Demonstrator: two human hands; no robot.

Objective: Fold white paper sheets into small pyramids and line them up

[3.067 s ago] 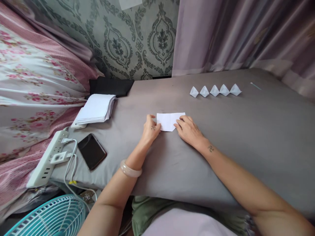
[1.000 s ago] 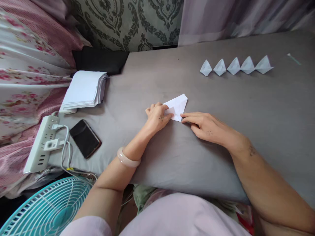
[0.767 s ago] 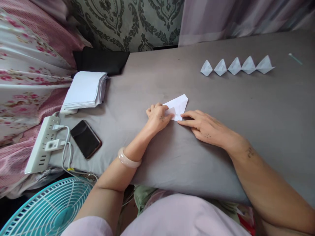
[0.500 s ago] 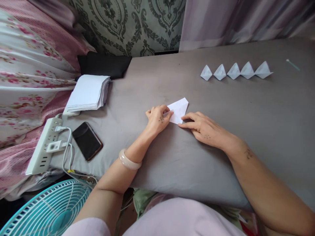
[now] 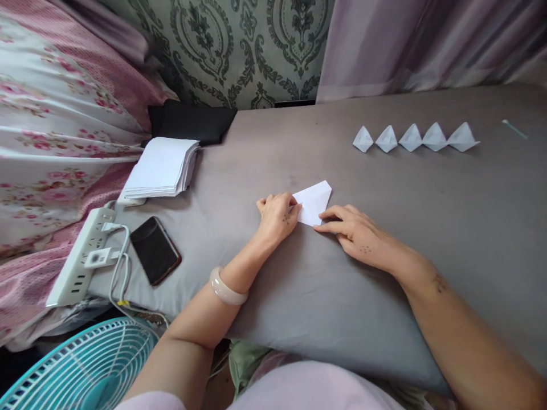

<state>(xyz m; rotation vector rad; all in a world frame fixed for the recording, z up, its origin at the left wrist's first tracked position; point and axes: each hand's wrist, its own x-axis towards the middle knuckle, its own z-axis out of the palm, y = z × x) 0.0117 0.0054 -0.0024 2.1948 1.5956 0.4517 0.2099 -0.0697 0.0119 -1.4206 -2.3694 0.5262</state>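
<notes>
The folded paper point(image 5: 314, 204) rests on the grey cloth point(image 5: 299, 296) at the clock's centre. The left hand point(image 5: 277, 217) pinches and hides one end; the right hand point(image 5: 358, 234), thumb and forefinger spread, touches the near corner, probably steadying it. Five paper shapes point(image 5: 411, 138) line up toward two o'clock; the paper stack point(image 5: 162, 165) sits past nine, the phone point(image 5: 155, 250) before it.

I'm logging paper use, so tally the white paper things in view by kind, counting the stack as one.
Small folded shapes in a row: 5
Folded sheet touched by the left hand and right hand: 1
Stack of paper: 1
Total: 7
</notes>
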